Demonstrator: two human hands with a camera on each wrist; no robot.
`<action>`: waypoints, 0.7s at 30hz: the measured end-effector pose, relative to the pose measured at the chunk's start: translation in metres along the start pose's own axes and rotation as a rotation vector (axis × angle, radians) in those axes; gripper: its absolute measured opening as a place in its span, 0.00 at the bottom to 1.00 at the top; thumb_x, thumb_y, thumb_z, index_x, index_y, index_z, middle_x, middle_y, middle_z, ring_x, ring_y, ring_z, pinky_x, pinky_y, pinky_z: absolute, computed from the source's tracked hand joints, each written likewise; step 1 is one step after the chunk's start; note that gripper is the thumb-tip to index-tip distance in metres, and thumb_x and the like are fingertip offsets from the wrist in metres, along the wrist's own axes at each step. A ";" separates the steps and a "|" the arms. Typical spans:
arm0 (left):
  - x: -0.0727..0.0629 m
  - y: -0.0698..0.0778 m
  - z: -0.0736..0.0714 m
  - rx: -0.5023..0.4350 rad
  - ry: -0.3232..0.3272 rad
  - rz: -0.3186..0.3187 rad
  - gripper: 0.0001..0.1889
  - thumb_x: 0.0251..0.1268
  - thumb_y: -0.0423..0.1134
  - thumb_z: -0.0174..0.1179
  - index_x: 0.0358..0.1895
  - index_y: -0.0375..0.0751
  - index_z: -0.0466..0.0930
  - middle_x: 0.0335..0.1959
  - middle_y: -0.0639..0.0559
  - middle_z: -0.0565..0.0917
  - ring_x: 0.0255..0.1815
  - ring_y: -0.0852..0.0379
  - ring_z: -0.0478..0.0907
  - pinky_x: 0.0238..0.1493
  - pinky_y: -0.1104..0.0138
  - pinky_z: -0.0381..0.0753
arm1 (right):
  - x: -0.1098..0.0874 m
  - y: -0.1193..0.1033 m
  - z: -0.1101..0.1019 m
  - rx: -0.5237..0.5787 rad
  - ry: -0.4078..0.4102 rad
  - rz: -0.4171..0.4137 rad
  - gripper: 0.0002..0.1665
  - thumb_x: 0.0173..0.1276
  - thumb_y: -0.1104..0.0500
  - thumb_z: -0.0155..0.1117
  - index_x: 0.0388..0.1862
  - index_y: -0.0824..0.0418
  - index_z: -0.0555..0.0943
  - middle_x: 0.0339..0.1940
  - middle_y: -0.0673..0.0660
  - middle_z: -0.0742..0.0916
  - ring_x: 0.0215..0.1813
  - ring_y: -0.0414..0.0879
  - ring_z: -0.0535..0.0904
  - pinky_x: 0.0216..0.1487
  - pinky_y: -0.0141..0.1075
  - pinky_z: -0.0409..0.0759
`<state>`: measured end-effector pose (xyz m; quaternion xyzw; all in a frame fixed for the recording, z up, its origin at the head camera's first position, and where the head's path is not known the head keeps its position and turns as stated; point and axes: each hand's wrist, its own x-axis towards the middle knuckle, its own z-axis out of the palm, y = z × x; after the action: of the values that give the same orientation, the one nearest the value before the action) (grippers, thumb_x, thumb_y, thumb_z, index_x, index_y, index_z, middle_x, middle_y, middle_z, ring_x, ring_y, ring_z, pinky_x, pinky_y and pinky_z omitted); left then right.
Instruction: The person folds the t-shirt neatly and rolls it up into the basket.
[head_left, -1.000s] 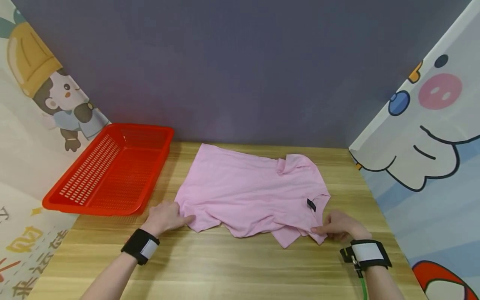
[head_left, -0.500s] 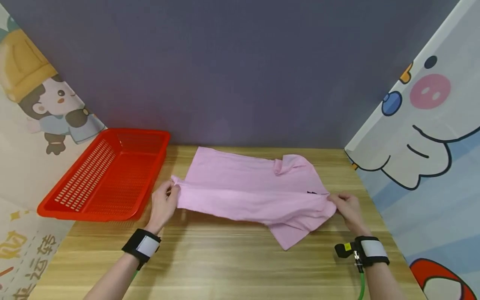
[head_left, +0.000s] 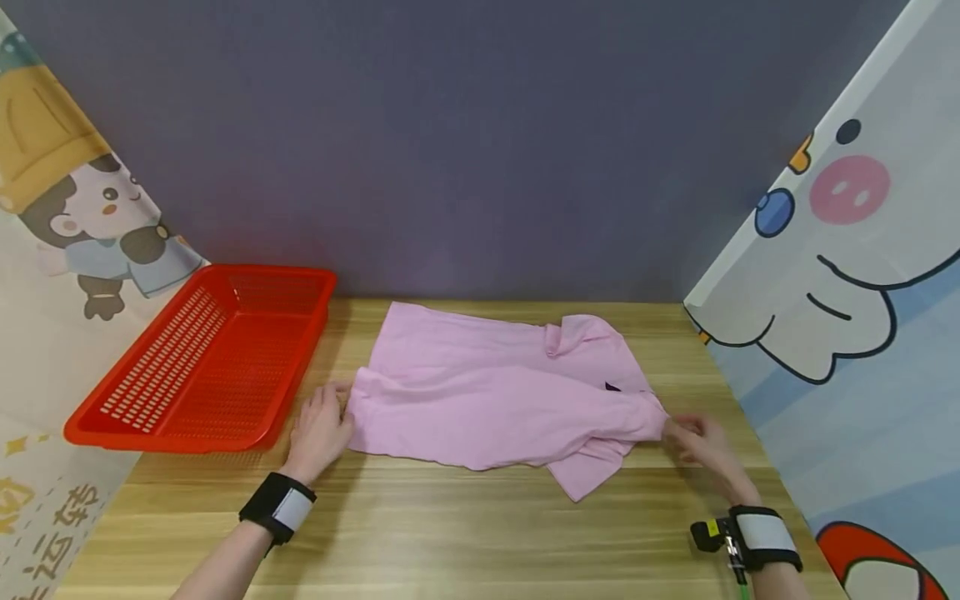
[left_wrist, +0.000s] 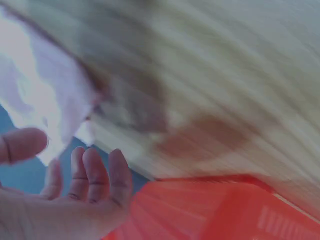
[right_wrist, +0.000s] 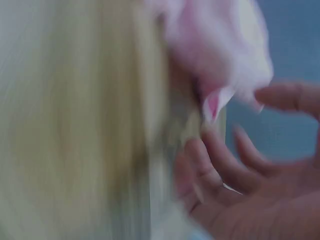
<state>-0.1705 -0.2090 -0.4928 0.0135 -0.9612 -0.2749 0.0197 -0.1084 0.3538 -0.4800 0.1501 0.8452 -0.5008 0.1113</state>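
Observation:
A pink short-sleeved shirt (head_left: 472, 421) lies on the wood-grain table, its near side folded up over the middle. Part of its small black neck label (head_left: 612, 387) shows by the fold, and one corner of cloth sticks out toward the near edge. At the shirt's left end is my left hand (head_left: 321, 429); in the left wrist view its thumb and fingers are spread apart beside the cloth (left_wrist: 45, 80). My right hand (head_left: 703, 443) is at the right end, slightly blurred. The right wrist view shows its fingers parted, with the thumb tip against the cloth (right_wrist: 220, 45).
A red plastic basket (head_left: 161, 439) with perforated sides stands to the left, close to my left hand. Behind the table (head_left: 450, 542) rises a dark grey panel (head_left: 480, 150). Cartoon-printed sheets (head_left: 847, 275) flank both sides.
Both hands took the shirt's near edge, lifted it and folded it over away from me. Now the fold lies down, my fingers have loosened, and the right hand has drawn slightly outward.

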 end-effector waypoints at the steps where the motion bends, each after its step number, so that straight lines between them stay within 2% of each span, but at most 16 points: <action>1: -0.001 -0.002 0.000 0.036 -0.018 -0.026 0.23 0.67 0.39 0.51 0.62 0.29 0.69 0.57 0.28 0.75 0.60 0.27 0.70 0.56 0.36 0.70 | -0.003 0.002 -0.001 -0.101 -0.006 0.017 0.33 0.75 0.51 0.58 0.65 0.76 0.70 0.53 0.64 0.84 0.43 0.37 0.80 0.44 0.33 0.80; 3: -0.002 -0.005 0.001 0.089 -0.083 -0.066 0.26 0.68 0.45 0.52 0.60 0.27 0.69 0.56 0.25 0.74 0.60 0.25 0.69 0.56 0.34 0.69 | -0.007 0.004 -0.002 -0.253 -0.046 0.033 0.32 0.72 0.46 0.63 0.58 0.73 0.78 0.49 0.61 0.87 0.45 0.42 0.80 0.43 0.35 0.78; 5: -0.001 -0.006 0.002 0.117 -0.164 -0.093 0.32 0.69 0.52 0.52 0.60 0.23 0.68 0.56 0.23 0.72 0.61 0.23 0.67 0.59 0.32 0.67 | -0.008 0.004 0.001 -0.310 -0.098 0.026 0.32 0.69 0.43 0.65 0.56 0.70 0.80 0.49 0.60 0.87 0.48 0.44 0.78 0.45 0.35 0.75; 8: 0.001 -0.005 0.003 0.125 -0.245 -0.110 0.37 0.68 0.58 0.54 0.61 0.22 0.69 0.57 0.23 0.72 0.61 0.22 0.66 0.63 0.31 0.63 | -0.006 0.004 0.011 -0.301 -0.121 -0.047 0.31 0.67 0.45 0.68 0.57 0.67 0.78 0.48 0.60 0.84 0.47 0.44 0.76 0.43 0.34 0.74; 10: 0.003 -0.006 0.004 0.125 -0.253 -0.104 0.36 0.67 0.57 0.57 0.58 0.21 0.71 0.55 0.24 0.73 0.59 0.24 0.68 0.62 0.32 0.65 | -0.001 0.003 0.021 -0.283 -0.107 -0.134 0.27 0.68 0.48 0.69 0.55 0.67 0.78 0.46 0.61 0.84 0.44 0.43 0.76 0.41 0.33 0.74; 11: 0.004 -0.006 0.003 0.121 -0.240 -0.088 0.33 0.66 0.55 0.59 0.55 0.22 0.73 0.51 0.26 0.76 0.55 0.26 0.72 0.58 0.35 0.70 | 0.002 0.003 0.025 -0.272 -0.081 -0.181 0.24 0.68 0.50 0.68 0.53 0.67 0.79 0.46 0.61 0.84 0.43 0.41 0.76 0.40 0.32 0.75; 14: 0.005 -0.010 0.002 0.024 -0.207 -0.043 0.22 0.66 0.47 0.61 0.44 0.26 0.77 0.36 0.35 0.79 0.39 0.39 0.76 0.42 0.50 0.77 | 0.008 0.004 0.036 -0.186 0.012 -0.278 0.22 0.72 0.53 0.64 0.56 0.69 0.80 0.47 0.61 0.86 0.43 0.34 0.78 0.42 0.28 0.78; 17: 0.005 -0.015 -0.001 -0.114 -0.194 -0.008 0.14 0.66 0.41 0.62 0.37 0.29 0.78 0.24 0.45 0.76 0.28 0.51 0.72 0.29 0.63 0.68 | 0.011 0.003 0.040 -0.009 0.058 -0.279 0.27 0.77 0.54 0.58 0.65 0.72 0.73 0.51 0.58 0.86 0.45 0.26 0.78 0.47 0.26 0.80; 19: 0.003 -0.017 -0.003 -0.203 -0.229 -0.017 0.13 0.67 0.38 0.62 0.39 0.28 0.78 0.21 0.48 0.74 0.23 0.56 0.72 0.25 0.66 0.70 | 0.011 0.002 0.042 0.092 0.024 -0.254 0.32 0.79 0.52 0.55 0.72 0.73 0.66 0.56 0.61 0.85 0.48 0.26 0.79 0.50 0.27 0.81; 21: 0.001 -0.018 -0.004 -0.260 -0.283 -0.058 0.12 0.67 0.37 0.63 0.39 0.27 0.78 0.19 0.50 0.76 0.19 0.59 0.74 0.23 0.68 0.76 | 0.009 0.002 0.042 0.139 -0.064 -0.214 0.37 0.80 0.50 0.53 0.76 0.72 0.59 0.62 0.65 0.81 0.53 0.31 0.79 0.53 0.30 0.81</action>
<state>-0.1711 -0.2263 -0.4990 -0.0002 -0.9099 -0.3964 -0.1222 -0.1146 0.3187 -0.5049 0.0504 0.8156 -0.5716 0.0737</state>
